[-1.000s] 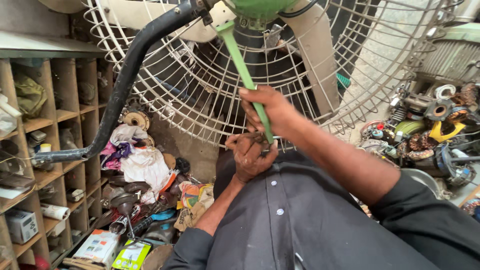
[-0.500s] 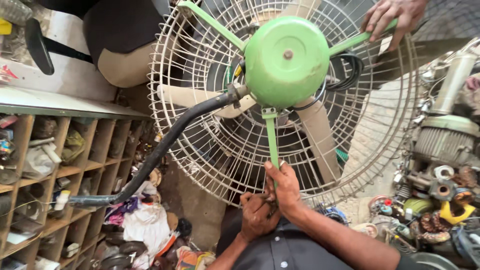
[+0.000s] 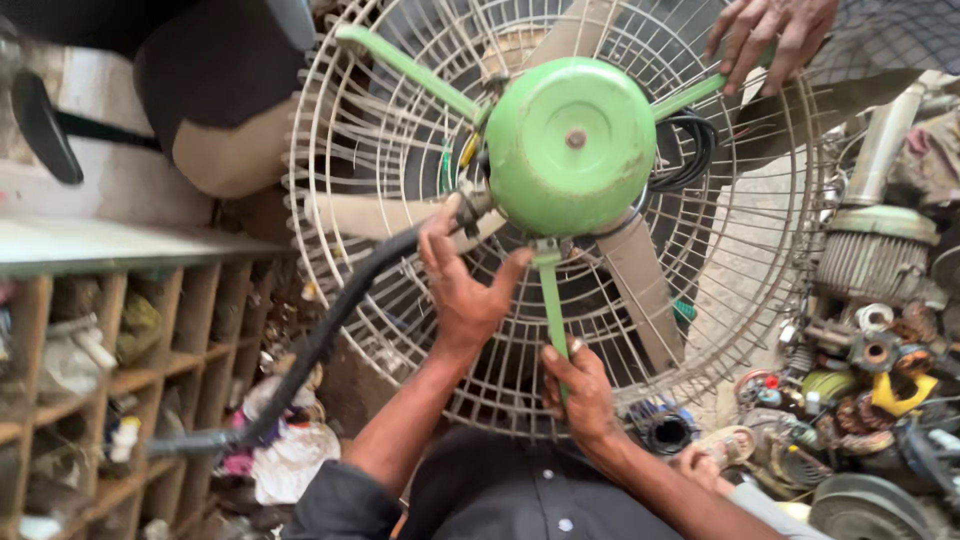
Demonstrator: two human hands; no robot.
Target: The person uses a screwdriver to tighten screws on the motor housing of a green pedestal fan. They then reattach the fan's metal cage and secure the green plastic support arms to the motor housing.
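Green motor housing, one; three green struts. Left hand, fingers spread, touches housing at seven o'clock. Right hand clenches six-o'clock strut. One wire guard.

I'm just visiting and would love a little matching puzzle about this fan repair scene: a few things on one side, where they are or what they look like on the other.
Things:
1. motor housing
2. black cable
3. left hand
4. right hand

Descriptions:
A. grips the lower green strut
B. round, green, at the middle of the wire guard
C. reaches up to the housing's lower left edge
D. hangs down to the left, past the wooden shelves

Pairs: 1-B, 2-D, 3-C, 4-A
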